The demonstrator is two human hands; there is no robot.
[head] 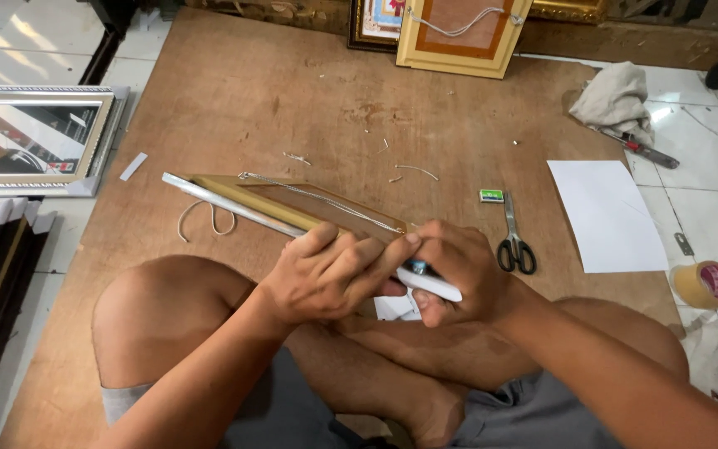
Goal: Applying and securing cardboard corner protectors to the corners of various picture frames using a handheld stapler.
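— Why is the picture frame [292, 204] up on its edge like that?

— I sit cross-legged on the wooden board [309, 91] and the frame's near end rests against my knees, so its back faces me and the far end runs away to the left of my hands. That puts the corner I want right between them. The hanging cord [326, 199] across its back stays slack and out of the way.

— And your left hand [334, 274]?

— It lies over the top edge of the frame, fingers pressed together and curled down, thumb toward my right hand. It clamps the frame so it does not tip.

— The right one?

— My right hand [459, 278] is closed around a white tool [434, 285] with a blue tip, touching the frame's near end just under my left fingertips. What kind of tool it is I cannot tell; my fingers hide most of it. The wrist is bent inward, forearm coming in from the right.

— The rest?

— Scissors [514, 241] and a small green box [491, 196] lie just right of my right hand, a white sheet [604, 212] beyond them, a tape roll [708, 284] farther right. 2 more frames [459, 33] lean at the far edge.
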